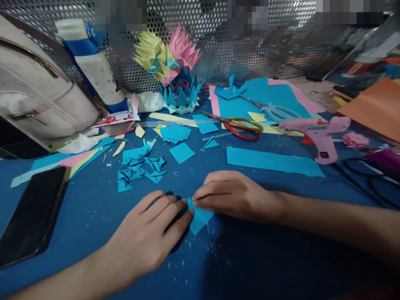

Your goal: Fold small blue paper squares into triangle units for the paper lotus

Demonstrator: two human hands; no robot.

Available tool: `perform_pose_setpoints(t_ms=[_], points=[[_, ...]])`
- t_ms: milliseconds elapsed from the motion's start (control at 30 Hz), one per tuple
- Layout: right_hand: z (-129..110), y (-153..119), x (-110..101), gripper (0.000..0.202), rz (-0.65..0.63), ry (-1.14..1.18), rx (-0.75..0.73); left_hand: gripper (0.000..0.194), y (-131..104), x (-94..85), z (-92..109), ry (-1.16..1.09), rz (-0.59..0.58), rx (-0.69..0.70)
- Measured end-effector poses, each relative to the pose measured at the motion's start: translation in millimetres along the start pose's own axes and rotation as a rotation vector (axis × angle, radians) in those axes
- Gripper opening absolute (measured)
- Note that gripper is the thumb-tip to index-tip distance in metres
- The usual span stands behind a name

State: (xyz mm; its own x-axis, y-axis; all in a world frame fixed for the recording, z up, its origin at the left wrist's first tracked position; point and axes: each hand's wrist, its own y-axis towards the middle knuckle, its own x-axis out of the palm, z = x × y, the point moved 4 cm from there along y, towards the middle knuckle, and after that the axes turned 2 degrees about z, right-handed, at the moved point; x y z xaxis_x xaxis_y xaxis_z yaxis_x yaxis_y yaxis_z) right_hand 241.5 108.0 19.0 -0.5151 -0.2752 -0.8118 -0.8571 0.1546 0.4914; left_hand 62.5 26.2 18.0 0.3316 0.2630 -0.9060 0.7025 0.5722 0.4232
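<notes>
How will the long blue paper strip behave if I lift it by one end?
The strip looks thin and long, so it should be light and will probably sag at its free end. Flat on the table, it may slide if nudged.

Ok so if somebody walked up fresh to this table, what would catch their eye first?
Probably the spiky folded-paper flowers at the back by the perforated metal screen, in yellow, pink and blue. Next might be the pink glue gun on the right, beside scissors with red and yellow handles. Front and centre, the left hand and right hand are pressing a small blue paper piece.
</notes>
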Motion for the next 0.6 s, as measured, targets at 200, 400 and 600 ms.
perform_pose_setpoints(t_ms=[200, 400, 600], points=[[1.2, 0.3, 1.0, 0.016, 0.002, -0.024, -0.023, 0.033, -2.7, 1.8, -0.1, 0.02, 0.013, -0.014], [0.5, 1.8, -0.8, 0.014, 0.017, -0.003, -0.078, 0.033, -3.6, 1.5, -0.6, -0.004, 0.004, -0.009], [-2.1, 2.7, -0.9, 0.016, 0.017, -0.029, -0.079, 0.034, -0.2, -0.5, -0.5, 0.004, 0.011, 0.012]])
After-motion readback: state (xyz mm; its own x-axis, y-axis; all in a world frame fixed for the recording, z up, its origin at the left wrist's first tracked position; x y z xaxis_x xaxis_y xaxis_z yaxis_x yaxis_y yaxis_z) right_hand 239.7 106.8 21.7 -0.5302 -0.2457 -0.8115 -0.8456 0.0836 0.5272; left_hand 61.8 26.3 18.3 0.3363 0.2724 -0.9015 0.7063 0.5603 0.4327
